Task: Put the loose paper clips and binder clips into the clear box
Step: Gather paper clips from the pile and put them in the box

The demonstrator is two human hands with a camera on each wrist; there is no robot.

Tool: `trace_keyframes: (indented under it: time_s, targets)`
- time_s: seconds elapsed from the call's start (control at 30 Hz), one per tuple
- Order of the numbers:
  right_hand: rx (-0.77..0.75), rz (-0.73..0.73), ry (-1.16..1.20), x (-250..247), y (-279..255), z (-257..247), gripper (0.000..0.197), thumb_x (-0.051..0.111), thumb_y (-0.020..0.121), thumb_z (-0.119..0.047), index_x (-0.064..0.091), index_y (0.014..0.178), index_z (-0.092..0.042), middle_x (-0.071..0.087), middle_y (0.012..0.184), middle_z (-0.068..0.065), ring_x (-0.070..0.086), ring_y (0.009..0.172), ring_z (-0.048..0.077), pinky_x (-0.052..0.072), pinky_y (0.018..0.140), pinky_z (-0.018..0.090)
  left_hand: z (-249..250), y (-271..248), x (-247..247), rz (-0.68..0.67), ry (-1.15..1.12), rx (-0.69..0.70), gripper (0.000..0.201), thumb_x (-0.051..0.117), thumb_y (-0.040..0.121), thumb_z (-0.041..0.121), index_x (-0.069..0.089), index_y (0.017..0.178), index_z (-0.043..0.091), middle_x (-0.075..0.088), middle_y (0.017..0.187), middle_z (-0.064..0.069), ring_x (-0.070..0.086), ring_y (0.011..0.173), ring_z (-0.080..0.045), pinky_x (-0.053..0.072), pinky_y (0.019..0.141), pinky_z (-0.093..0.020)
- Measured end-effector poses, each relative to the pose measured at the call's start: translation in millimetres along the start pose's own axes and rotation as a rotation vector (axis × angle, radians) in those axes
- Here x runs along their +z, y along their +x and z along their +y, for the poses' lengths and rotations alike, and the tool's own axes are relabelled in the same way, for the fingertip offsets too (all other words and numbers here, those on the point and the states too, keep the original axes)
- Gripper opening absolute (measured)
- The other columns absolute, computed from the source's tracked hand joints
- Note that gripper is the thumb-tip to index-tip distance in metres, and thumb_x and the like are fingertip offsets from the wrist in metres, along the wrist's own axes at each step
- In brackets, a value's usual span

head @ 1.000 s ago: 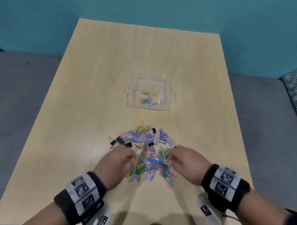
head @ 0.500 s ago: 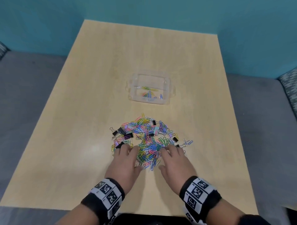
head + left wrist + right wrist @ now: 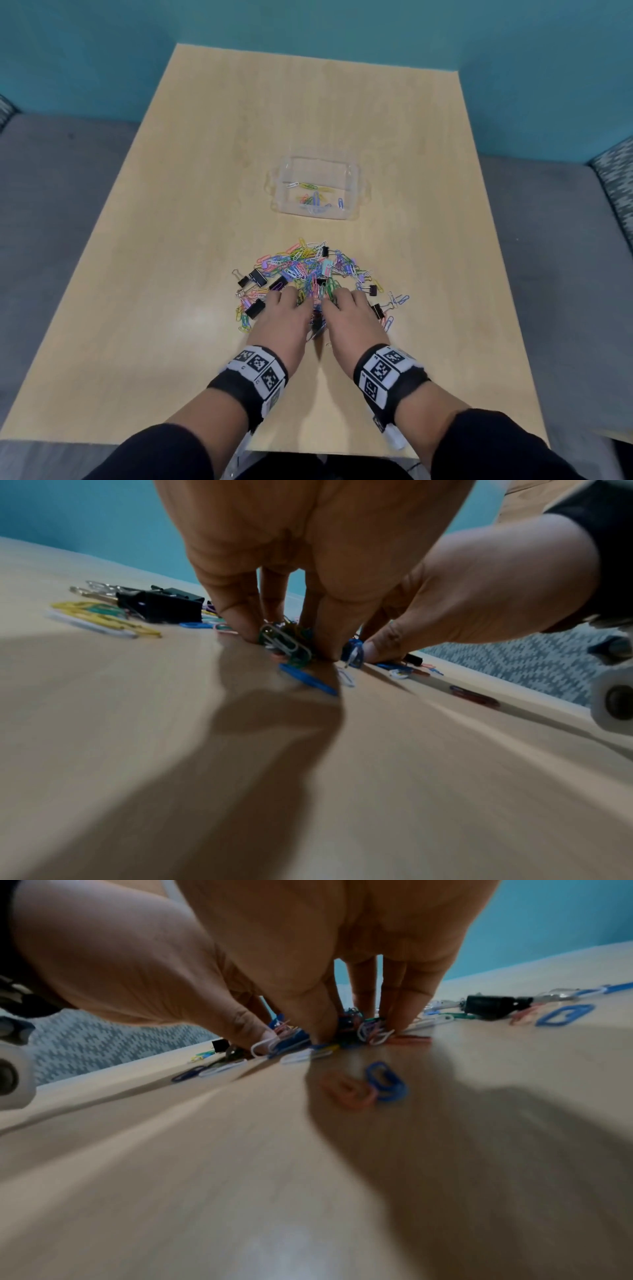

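Two hands: left hand [image 3: 281, 318] and right hand [image 3: 349, 317] side by side at the near edge of the pile, fingertips dug into the clips.
Left grip: fingers [image 3: 236, 615] curled down, pinching a wad of paper clips [image 3: 286, 645] against the surface [image 3: 171, 274].
Right grip: fingers [image 3: 404, 1007] and thumb likewise curled, bunching a cluster of clips [image 3: 369, 1031] on the wood.
Change: a second ago apart at either flank of the heap; half a second ago flatter and closer; now drawn together, heap squeezed narrower between them.
Meaning: likely a two-handed scoop forming; lift and carry to the box not yet begun.
Pile: coloured paper clips [image 3: 301, 270] mixed with black binder clips [image 3: 257, 277], loose, mid-surface, just beyond the knuckles; a few strays left behind the fingers [image 3: 387, 1081].
Clear box [image 3: 354, 171]: farther back on the surface, well apart from the pile, open-topped, only a handful of clips inside.
Progress: barely started; bulk of the clips outside the box.
Writing: none legible; only black-and-white square marker patterns on the wristbands [image 3: 383, 371], no brand visible.
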State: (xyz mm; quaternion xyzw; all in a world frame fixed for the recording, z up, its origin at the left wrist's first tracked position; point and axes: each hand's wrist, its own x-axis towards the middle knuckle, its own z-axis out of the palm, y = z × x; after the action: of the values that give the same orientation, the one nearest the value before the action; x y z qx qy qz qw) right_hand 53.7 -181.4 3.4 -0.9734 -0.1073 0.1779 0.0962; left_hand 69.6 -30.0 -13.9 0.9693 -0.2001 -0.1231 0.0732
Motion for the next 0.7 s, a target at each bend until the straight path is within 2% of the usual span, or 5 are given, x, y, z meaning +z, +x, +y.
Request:
trace_keyframes:
  time_s: [0.13,0.4,0.53,0.63,0.7]
  targets:
    - [-0.030,-0.019,-0.009,-6.0,-5.6,2.4,0.045,0.051,0.067,0.009,0.053,0.109,-0.010,0.049,0.109,0.013,0.043,0.098,0.034,0.043,0.077,0.041,-4.6,-3.1,-0.8,-0.015,-0.014,0.051,0.027,0.067,0.062,0.002,0.056,0.080,0.019,0.047,0.090,-0.003,0.036,0.077,-0.023,0.044,0.065,-0.034]
    - [-0.049,-0.073,0.022,-13.7,-5.9,7.8,0.052,0.046,0.071,0.014,0.048,0.119,-0.009,0.046,0.111,0.011,0.042,0.099,0.030,0.040,0.073,0.039,-12.4,-7.2,-4.8,-0.043,-0.048,0.074,0.029,0.057,0.060,-0.008,0.051,0.074,0.016,0.042,0.081,-0.002,0.038,0.072,-0.022,0.046,0.050,-0.038]
    - [-0.079,-0.116,0.062,-18.2,-1.9,12.0,0.039,0.047,0.072,0.013,0.048,0.103,-0.011,0.046,0.099,0.009,0.043,0.088,0.028,0.031,0.066,0.035,-16.0,-8.9,-12.7,-0.048,-0.072,0.095,0.040,0.059,0.045,-0.011,0.043,0.066,0.018,0.043,0.073,-0.001,0.030,0.062,-0.016,0.030,0.044,-0.030]
    - [-0.054,-0.133,0.087,-18.2,1.7,14.3,0.029,0.048,0.077,0.008,0.039,0.084,-0.019,0.037,0.085,0.003,0.038,0.072,0.025,0.026,0.057,0.032,-20.1,-7.6,-13.2,-0.056,-0.111,0.114,0.048,0.058,0.043,-0.013,0.033,0.065,0.022,0.031,0.070,0.004,0.024,0.059,-0.014,0.022,0.046,-0.028]
    - [-0.011,-0.138,0.130,-17.1,4.0,16.7,0.025,0.048,0.082,0.002,0.035,0.079,-0.019,0.037,0.081,0.002,0.038,0.068,0.025,0.018,0.048,0.031,-23.0,-8.2,-14.6,-0.074,-0.172,0.099,0.042,0.060,0.048,-0.012,0.037,0.063,0.019,0.029,0.070,0.005,0.027,0.055,-0.015,0.016,0.042,-0.027]
